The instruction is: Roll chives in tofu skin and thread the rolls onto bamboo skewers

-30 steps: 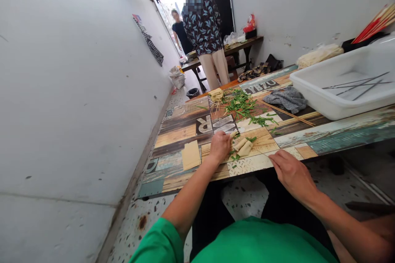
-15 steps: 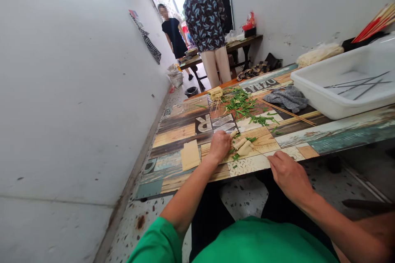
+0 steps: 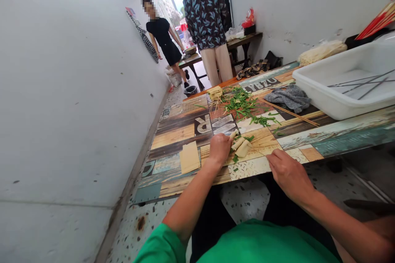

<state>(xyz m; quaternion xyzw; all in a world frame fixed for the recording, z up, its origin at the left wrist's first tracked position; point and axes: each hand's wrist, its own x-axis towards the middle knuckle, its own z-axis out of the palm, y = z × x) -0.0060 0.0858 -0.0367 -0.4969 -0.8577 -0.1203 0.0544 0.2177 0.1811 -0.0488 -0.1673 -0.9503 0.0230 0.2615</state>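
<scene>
My left hand [image 3: 220, 148] is closed around a pale rolled tofu sheet [image 3: 234, 134] with greens at its end. Pinched in my right hand [image 3: 285, 170] is a thin wooden skewer [image 3: 258, 152], its far end running to more tofu-sheet rolls [image 3: 243, 148] lying between my hands. Whether the tip has passed into the left-hand roll is hidden. Cut green stalks [image 3: 235, 158] lie around these rolls. Left of my left hand is a stack of flat tofu sheets [image 3: 189, 159].
Finished skewers with rolls [image 3: 215, 92] and a heap of cut greens [image 3: 242, 102] lie farther back. Loose skewers [image 3: 293, 114], a grey cloth [image 3: 288, 98] and a white tub [image 3: 336, 100] with dark rods are at right. Two people stand beyond the table [image 3: 173, 137].
Both hands keep their grips with little visible movement. In the background, the person in dark clothing has moved left and closer. The view has shifted slightly.
</scene>
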